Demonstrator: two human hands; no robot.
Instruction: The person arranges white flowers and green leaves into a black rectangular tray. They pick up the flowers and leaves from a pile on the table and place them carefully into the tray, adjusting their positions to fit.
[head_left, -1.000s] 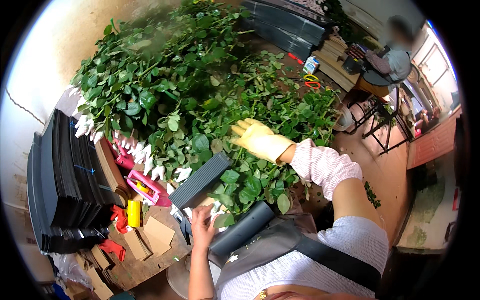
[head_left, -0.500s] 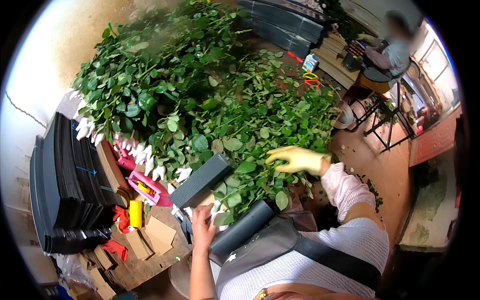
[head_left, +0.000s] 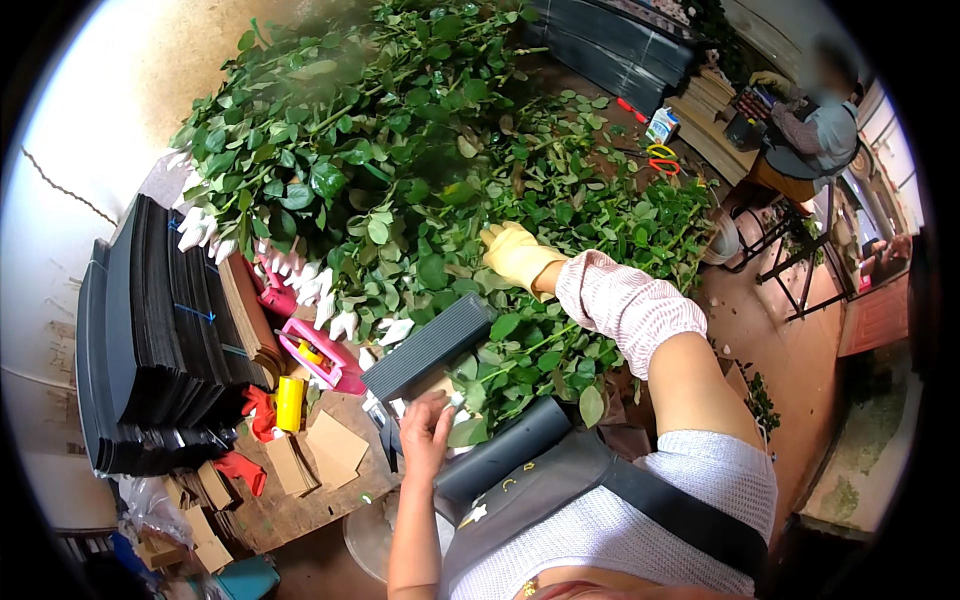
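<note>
My bare left hand (head_left: 425, 432) is at the near edge of the table, its fingers loosely bent and apart, beside the white-covered flower heads at the end of a leafy bunch (head_left: 540, 365). That bunch lies between a ribbed dark block (head_left: 430, 345) and a black roll (head_left: 515, 445) against my apron. My right hand (head_left: 522, 258), in a pale yellow glove, reaches across the bunch onto a large heap of leafy rose stems (head_left: 400, 130). Its fingers point left and rest among the leaves, the tips partly hidden. No stem shows plainly in its grasp.
Black sheets (head_left: 165, 310) stand stacked at left. Near them are a pink tool (head_left: 318, 355), a yellow roll (head_left: 289, 404) and cardboard pieces (head_left: 335, 448). Yellow-and-red scissors (head_left: 663, 158) and a small carton (head_left: 662, 126) lie at the far side. Another person (head_left: 825, 125) sits at far right.
My right gloved hand has moved left and farther away, from above the near bunch to the large heap. My left hand stays near the flower heads. The whole view has shifted slightly.
</note>
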